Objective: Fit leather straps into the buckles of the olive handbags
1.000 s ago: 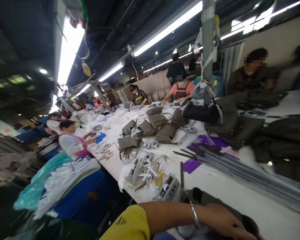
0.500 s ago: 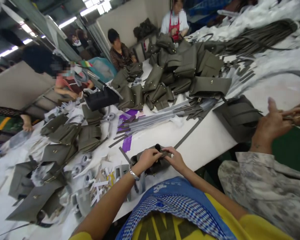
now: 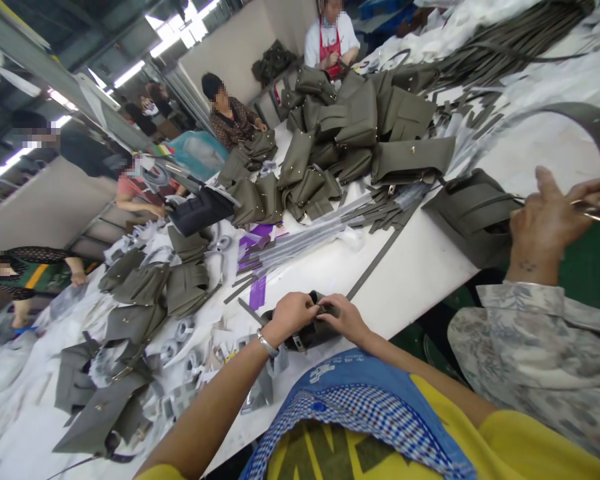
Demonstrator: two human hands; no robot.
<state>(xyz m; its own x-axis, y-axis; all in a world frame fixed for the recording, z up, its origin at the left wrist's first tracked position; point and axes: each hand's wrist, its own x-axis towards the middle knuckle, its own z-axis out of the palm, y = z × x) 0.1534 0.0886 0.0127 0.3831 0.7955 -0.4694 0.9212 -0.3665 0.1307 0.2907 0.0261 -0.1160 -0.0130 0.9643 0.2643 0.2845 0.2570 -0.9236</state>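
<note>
Since my view swung down, left hand (image 3: 294, 319) and right hand (image 3: 349, 320) meet over the bag (image 3: 310, 339)
Both pinch a dark piece (image 3: 327, 309), nearly closed, at the table (image 3: 410, 267) edge; fine two-handed work, I judge

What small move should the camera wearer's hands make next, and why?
Perhaps the left hand should steady the dark olive bag while the right hand gently works the pinched spot, since both hands pinch close together there and the bag lies near the white table's edge.
</note>
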